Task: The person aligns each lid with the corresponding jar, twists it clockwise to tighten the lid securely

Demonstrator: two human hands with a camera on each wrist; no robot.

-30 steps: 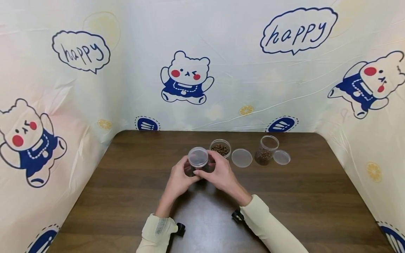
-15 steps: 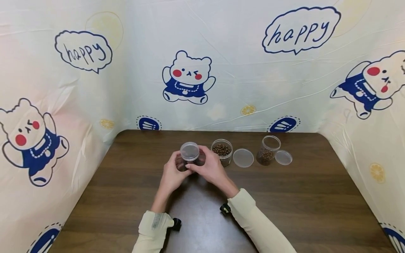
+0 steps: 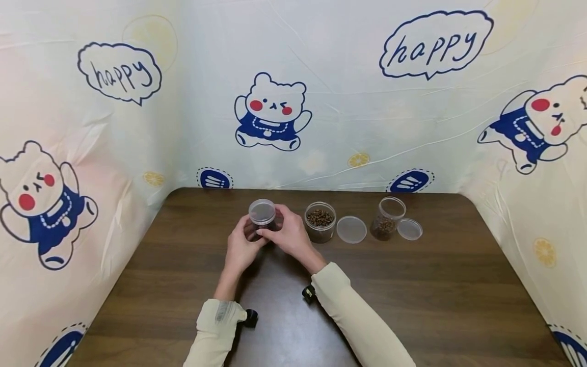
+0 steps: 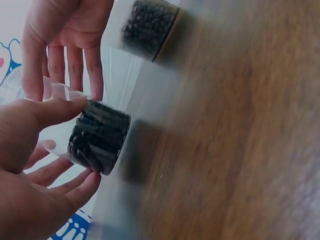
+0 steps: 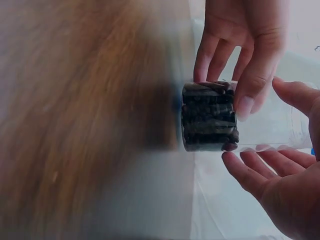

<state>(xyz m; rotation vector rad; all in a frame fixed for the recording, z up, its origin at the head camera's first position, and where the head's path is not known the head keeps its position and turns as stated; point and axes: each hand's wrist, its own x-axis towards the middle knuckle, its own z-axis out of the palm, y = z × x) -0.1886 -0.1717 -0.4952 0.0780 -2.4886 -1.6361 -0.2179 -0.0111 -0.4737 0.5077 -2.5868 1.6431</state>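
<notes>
Both hands hold a clear lidded jar (image 3: 262,212) at the left of the group on the table. My left hand (image 3: 240,245) curls round its left side, and my right hand (image 3: 291,233) grips it from the right. Dark, elongated seed-like pieces fill the jar's lower part (image 4: 99,137). In the left wrist view a shadow lies apart from its base, so it hangs slightly above the table. The lid is on top. Right of my right hand stands an open jar (image 3: 320,232) of brown beans, with a loose round lid (image 3: 351,230) beside it.
Farther right is a taller open jar (image 3: 384,224), partly filled with brown pieces, with a smaller lid (image 3: 409,229) at its side. The brown wooden table (image 3: 426,295) ends at a printed curtain (image 3: 344,117) at the back and both sides.
Both hands have carried the lidded jar left and slightly away from me. The open jar of brown beans, partly hidden earlier, now shows fully. The other jars and lids have stayed put.
</notes>
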